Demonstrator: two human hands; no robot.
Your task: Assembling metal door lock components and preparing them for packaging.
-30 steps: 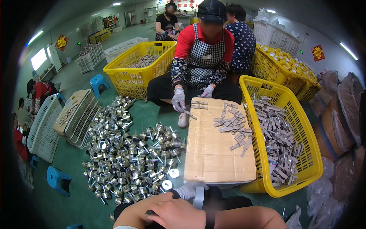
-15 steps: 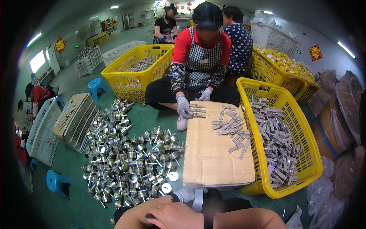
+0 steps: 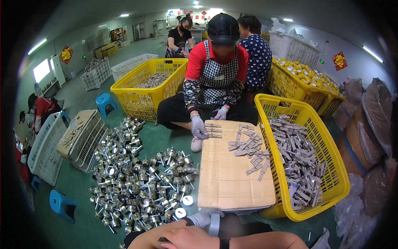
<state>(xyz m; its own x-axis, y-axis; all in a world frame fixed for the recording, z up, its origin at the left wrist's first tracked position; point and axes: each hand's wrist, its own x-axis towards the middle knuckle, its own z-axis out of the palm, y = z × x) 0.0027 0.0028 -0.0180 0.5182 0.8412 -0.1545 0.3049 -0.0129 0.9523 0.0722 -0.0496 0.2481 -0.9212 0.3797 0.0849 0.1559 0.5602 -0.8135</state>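
My hands are crossed and low, just in front of the table (image 3: 232, 186). My bare right hand (image 3: 190, 238) lies over my left forearm, fingers bent around it; a small dark piece (image 3: 164, 239) shows by the fingertips, and I cannot tell whether I grip it. My gloved left hand (image 3: 203, 217) is beside an upright grey band (image 3: 214, 226) under the table's near edge, and I cannot tell whether it is clamped on anything.

The grey clips (image 3: 248, 145) lie across the table's far right part, loose and overlapping, with a short, even row (image 3: 213, 130) at the far left edge. A co-worker's gloved hand (image 3: 199, 126) is at the left ends of that row.

As I judge it, laying these out well means lifting each clip clear of the tangle rather than dragging it, setting it parallel to its neighbour, and lining up the ends. My part is best kept light: no knee or forearm bumping the table, since a jolt could skew the row. I would uncross my arms before reaching, and pass clear of the yellow basket (image 3: 298, 213) on the right and the metal cups (image 3: 141, 182) on the left.
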